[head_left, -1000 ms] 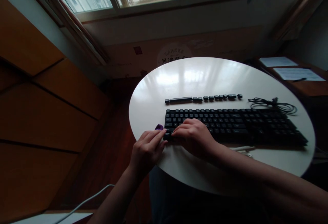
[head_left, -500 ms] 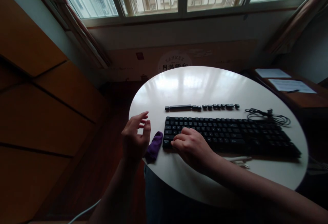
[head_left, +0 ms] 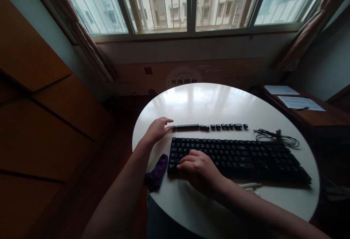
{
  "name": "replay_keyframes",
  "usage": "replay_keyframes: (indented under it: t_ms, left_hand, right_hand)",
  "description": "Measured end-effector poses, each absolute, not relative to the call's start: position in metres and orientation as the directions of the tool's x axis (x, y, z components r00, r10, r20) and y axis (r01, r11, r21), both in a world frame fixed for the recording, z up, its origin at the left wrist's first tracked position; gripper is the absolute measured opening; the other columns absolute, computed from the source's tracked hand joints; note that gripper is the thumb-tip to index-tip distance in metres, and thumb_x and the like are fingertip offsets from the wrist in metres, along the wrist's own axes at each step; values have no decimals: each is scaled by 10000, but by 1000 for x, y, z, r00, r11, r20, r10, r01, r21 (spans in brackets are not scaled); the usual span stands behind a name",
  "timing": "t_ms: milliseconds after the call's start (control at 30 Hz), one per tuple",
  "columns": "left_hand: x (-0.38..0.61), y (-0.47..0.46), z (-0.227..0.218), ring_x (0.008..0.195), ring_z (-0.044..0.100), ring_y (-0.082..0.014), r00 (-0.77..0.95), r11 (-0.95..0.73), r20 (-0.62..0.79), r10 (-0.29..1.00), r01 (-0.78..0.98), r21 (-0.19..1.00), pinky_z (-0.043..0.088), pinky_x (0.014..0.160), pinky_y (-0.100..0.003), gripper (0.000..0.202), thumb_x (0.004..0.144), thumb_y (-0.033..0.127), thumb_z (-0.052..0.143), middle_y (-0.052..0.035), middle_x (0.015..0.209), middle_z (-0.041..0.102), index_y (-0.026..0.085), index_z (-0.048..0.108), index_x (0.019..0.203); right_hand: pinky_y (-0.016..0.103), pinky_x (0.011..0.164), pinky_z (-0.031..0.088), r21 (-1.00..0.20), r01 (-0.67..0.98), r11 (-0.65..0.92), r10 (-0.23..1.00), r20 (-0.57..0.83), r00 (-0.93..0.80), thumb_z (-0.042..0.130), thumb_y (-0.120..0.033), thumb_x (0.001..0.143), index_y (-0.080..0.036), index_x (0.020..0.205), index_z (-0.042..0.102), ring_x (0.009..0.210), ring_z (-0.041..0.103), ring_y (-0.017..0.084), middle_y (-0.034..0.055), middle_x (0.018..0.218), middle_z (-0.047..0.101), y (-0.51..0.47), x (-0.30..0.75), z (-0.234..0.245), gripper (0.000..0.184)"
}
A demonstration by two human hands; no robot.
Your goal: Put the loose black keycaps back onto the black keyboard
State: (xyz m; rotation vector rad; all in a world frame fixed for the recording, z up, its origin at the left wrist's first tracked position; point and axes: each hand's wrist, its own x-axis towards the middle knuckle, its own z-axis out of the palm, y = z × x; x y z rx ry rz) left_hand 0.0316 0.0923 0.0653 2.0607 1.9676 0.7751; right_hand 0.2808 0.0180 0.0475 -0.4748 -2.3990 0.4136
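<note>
A black keyboard [head_left: 240, 157] lies across the round white table [head_left: 218, 100]. Behind it, a row of loose black keycaps [head_left: 210, 126] runs left to right. My left hand [head_left: 158, 129] reaches to the left end of that row, fingertips at the first small keycap; whether it grips the cap I cannot make out. My right hand [head_left: 198, 169] rests on the keyboard's near left corner with fingers curled down onto the keys. A purple cloth [head_left: 157, 173] lies at the table's left edge beside the keyboard.
The keyboard's coiled black cable [head_left: 276, 137] lies at the back right. A white object [head_left: 250, 186] pokes out under the keyboard's front edge. A wooden side desk with papers [head_left: 298, 102] stands at right; a window is behind and wooden panels are at left.
My left hand left the keyboard's corner, rose past the purple cloth and reached back to the left end of the keycap row. The right hand stayed on the keyboard. The view tilted upward.
</note>
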Motion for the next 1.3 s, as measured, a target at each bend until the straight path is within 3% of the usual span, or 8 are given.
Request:
replay_keyframes:
  t_ms: [200, 367, 633, 900, 1000, 1133, 1233, 1300]
  left_hand:
    - [37, 98, 51, 841, 703, -235, 12, -105, 194, 981, 871, 479, 554, 786, -332, 181, 793, 265, 722, -50, 988, 772, 255, 807, 953]
    - [33, 97, 44, 794, 690, -213, -45, -89, 233, 971, 840, 535, 554, 802, -331, 163, 820, 264, 705, -41, 931, 774, 242, 795, 954]
    - [24, 92, 37, 778, 676, -182, -235, -89, 385, 892, 746, 660, 570, 815, -336, 214, 878, 293, 681, -72, 995, 775, 179, 753, 1043]
    - [27, 92, 35, 754, 660, -167, -283, -131, 446, 849, 705, 697, 572, 786, -324, 207, 867, 284, 703, -70, 998, 769, 175, 753, 1036]
    - [27, 92, 34, 757, 655, -167, -286, -140, 456, 843, 702, 698, 571, 769, -321, 212, 863, 283, 700, -72, 1009, 771, 175, 753, 1039]
    - [27, 94, 36, 743, 649, -163, -289, -153, 475, 831, 702, 696, 564, 746, -313, 205, 853, 272, 702, -75, 1002, 770, 165, 751, 1021]
    - [31, 85, 49, 756, 651, -169, -279, -177, 501, 819, 709, 683, 559, 745, -316, 194, 864, 270, 694, -79, 1006, 763, 165, 748, 1018]
    - [40, 68, 62, 779, 657, -176, -243, -211, 519, 820, 714, 668, 553, 722, -309, 191, 886, 287, 684, -77, 1009, 756, 176, 749, 1028]
  right_hand:
    - [273, 738, 523, -572, 192, 798, 567, 603, -561, 730, -231, 902, -206, 927, 787, 781, 637, 155, 39, 952, 767, 32, 297, 53, 67]
    - [269, 737, 528, -583, 206, 786, 567, 545, -618, 769, -233, 867, -216, 921, 793, 789, 649, 158, 24, 932, 770, 33, 298, 46, 62]
    - [263, 715, 478, -478, 203, 854, 466, 533, -706, 706, -232, 918, -212, 882, 789, 758, 623, 146, 12, 908, 767, 23, 284, 37, 94]
    - [313, 728, 369, -369, 333, 868, 475, 420, -773, 633, -227, 984, -221, 804, 766, 786, 574, 142, -3, 910, 752, 15, 282, 47, 224]
    - [342, 754, 338, -301, 407, 863, 498, 370, -784, 668, -239, 965, -248, 846, 776, 867, 553, 178, 18, 917, 729, 11, 281, 56, 161]
    - [388, 824, 344, -198, 486, 851, 525, 298, -797, 720, -239, 911, -268, 933, 787, 995, 525, 242, 77, 1084, 681, 2, 280, 64, 77]
    - [396, 825, 377, -206, 468, 859, 510, 292, -809, 693, -218, 908, -257, 974, 784, 1008, 534, 251, 92, 1138, 656, 0, 286, 67, 119]
    - [395, 834, 412, -265, 444, 856, 516, 385, -765, 665, -216, 923, -258, 1016, 780, 1001, 550, 246, 89, 1137, 653, 5, 296, 70, 154]
